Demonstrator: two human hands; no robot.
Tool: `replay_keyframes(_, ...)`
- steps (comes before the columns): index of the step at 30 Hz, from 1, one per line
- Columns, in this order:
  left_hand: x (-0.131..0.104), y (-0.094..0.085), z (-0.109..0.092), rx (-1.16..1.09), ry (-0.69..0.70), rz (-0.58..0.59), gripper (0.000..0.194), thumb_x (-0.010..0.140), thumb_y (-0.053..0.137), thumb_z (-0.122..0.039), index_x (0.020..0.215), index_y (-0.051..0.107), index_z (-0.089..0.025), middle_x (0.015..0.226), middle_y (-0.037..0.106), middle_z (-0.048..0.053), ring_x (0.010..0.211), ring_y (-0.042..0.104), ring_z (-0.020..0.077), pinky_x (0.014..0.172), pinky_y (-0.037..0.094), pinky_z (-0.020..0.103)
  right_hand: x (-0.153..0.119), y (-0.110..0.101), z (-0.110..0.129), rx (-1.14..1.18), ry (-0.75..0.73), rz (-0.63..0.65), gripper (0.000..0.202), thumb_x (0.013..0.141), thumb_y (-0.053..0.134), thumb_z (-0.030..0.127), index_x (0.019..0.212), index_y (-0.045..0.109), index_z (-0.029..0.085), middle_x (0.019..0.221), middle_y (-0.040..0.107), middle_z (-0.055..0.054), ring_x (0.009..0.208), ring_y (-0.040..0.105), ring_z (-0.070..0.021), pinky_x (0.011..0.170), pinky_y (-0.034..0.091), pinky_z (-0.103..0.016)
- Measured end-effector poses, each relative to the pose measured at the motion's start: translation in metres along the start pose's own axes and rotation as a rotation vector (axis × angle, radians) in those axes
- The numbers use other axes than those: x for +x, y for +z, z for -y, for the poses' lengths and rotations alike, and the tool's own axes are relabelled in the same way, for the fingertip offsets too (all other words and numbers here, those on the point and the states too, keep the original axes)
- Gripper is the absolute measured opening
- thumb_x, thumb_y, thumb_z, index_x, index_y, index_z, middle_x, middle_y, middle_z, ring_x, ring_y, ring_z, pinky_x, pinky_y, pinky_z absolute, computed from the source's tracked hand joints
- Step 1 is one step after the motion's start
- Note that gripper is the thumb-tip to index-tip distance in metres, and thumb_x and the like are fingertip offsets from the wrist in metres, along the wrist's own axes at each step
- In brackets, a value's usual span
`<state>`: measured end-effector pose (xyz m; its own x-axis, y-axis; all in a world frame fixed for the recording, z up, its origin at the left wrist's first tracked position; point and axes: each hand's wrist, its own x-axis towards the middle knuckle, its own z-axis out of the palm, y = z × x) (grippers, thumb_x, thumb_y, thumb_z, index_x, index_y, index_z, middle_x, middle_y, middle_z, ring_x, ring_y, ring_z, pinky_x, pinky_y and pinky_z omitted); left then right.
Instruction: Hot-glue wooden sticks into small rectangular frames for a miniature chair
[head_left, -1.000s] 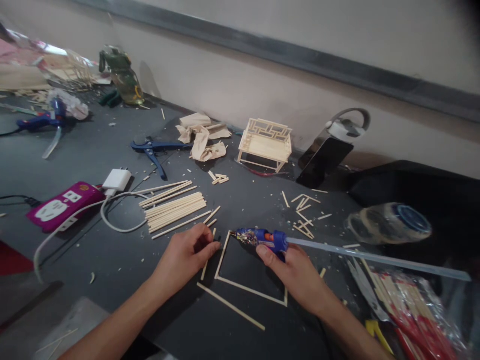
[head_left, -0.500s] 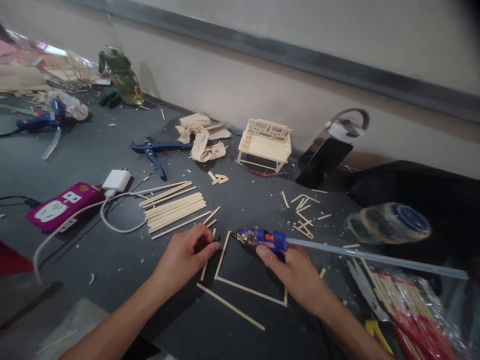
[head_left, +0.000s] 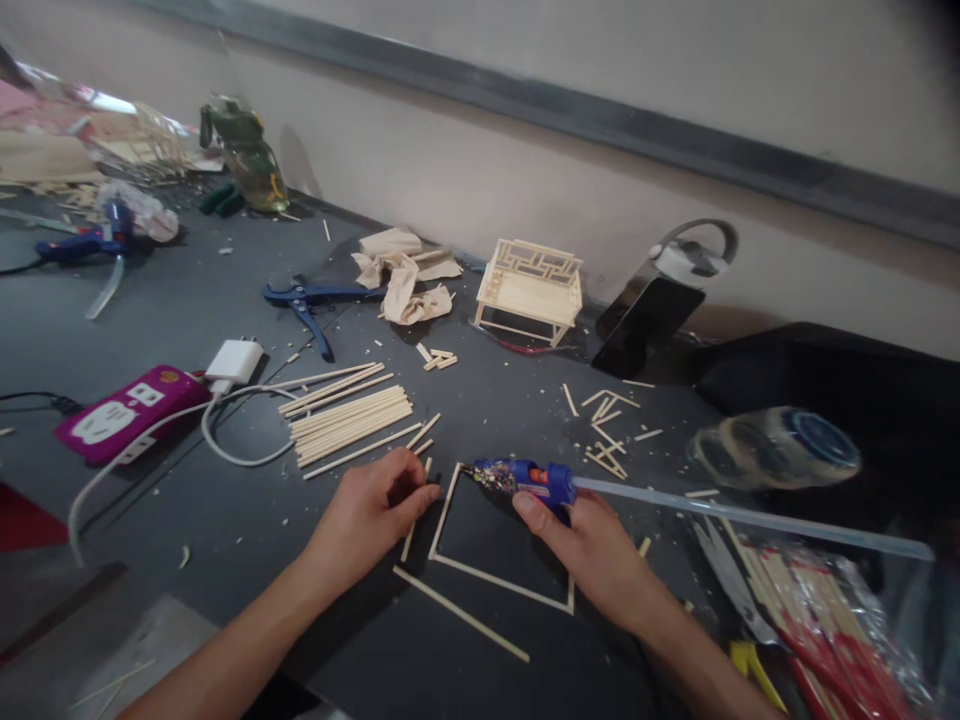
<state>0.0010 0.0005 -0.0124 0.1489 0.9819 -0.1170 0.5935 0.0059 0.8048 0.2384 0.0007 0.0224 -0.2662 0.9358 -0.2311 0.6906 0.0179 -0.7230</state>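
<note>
My right hand [head_left: 592,540] is wrapped round a blue glue gun [head_left: 544,483] with a long clear glue stick out of its back. The gun's nozzle meets the upper end of the left side of a stick frame [head_left: 502,580], which lies on the dark table. My left hand [head_left: 382,505] rests left of the frame, its fingers curled and thumb apart from the fingertips, with nothing visible held. A loose stick [head_left: 409,540] lies partly under its fingers. Another stick [head_left: 461,612] is in front of the frame.
Behind my left hand lies a row of sticks [head_left: 351,425]. A small wooden bench model [head_left: 529,292], crumpled paper [head_left: 409,290] and blue cutters [head_left: 304,300] are further back. A purple power strip [head_left: 124,415] is left; a jar [head_left: 776,447] and scissors [head_left: 731,580] are right.
</note>
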Motion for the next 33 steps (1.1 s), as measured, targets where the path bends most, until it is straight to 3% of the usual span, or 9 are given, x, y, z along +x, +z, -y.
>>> replay_keyframes(14,0.0004,0.0005,0.0003,0.008,0.014,-0.008,0.019,0.083,0.058,-0.036,0.075,0.053,-0.021,0.059,0.051,-0.007,0.052,0.047,0.0103,0.050,0.034,0.020,-0.0019,-0.0003,0.0011,-0.008,-0.018,-0.021,0.043,0.091,0.042,0.053,0.108,0.068,0.024,0.094,0.071,-0.003,0.091,0.064,-0.0220,0.086,0.048,-0.035)
replay_keyframes(26,-0.0003,0.0000,-0.0002,0.017,0.008,-0.010,0.019,0.084,0.058,-0.037,0.074,0.053,-0.021,0.058,0.052,-0.007,0.051,0.047,0.0099,0.050,0.034,0.021,-0.0054,-0.0045,0.0024,-0.056,-0.003,-0.046,0.052,0.090,0.037,0.060,0.105,0.068,0.021,0.069,0.064,-0.002,0.064,0.058,-0.0188,0.063,0.046,-0.030)
replay_keyframes(33,0.0005,0.0001,-0.0013,-0.030,-0.003,0.000,0.021,0.083,0.057,-0.038,0.073,0.053,-0.020,0.056,0.050,-0.007,0.049,0.046,0.0096,0.048,0.034,0.020,-0.0090,-0.0076,0.0040,-0.020,0.016,-0.069,0.051,0.090,0.037,0.060,0.101,0.068,0.021,0.067,0.064,-0.001,0.063,0.058,-0.0184,0.064,0.046,-0.029)
